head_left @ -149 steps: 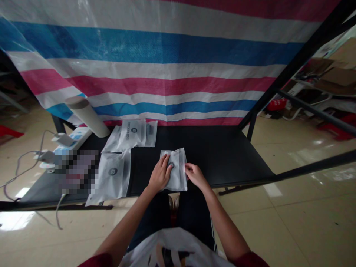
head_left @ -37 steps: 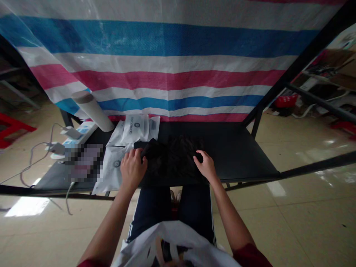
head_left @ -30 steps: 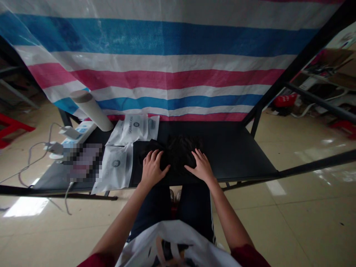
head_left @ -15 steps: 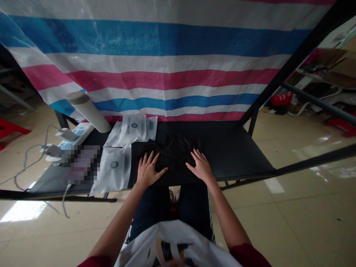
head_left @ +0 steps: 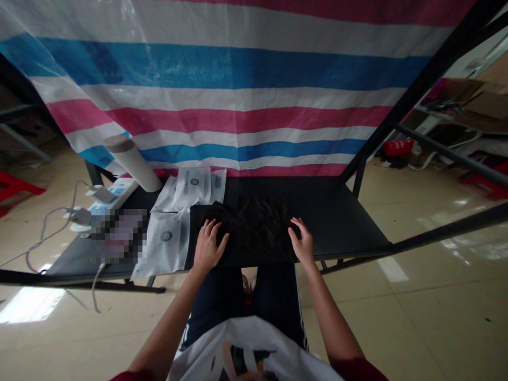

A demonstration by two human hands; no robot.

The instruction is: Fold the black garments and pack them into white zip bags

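Note:
A crumpled piece of thin black fabric (head_left: 262, 222) lies spread on the black tabletop, and its outline is hard to make out against it. My left hand (head_left: 209, 247) rests on the left part of the fabric, palm down, with the thumb apart from the fingers. At the fabric's right edge is my right hand (head_left: 302, 241), its fingers slightly bent and apart from the thumb. Neither hand is closed on anything that I can see. Left of the fabric lies a frosted zip bag (head_left: 164, 241) with a dark round logo.
More frosted bags (head_left: 192, 185) lie behind it. A pale bottle (head_left: 137, 166) stands by a power strip (head_left: 123, 193) with plugged-in chargers; a blurred-out device lies nearby. Striped sheeting (head_left: 238, 98) hangs along the back, and black frame bars (head_left: 377, 121) border the right side.
My right hand has moved right, from on top of the fabric to its edge, its fingers now more bent. My left hand has shifted slightly and its fingers are closer together. The view has tilted up slightly.

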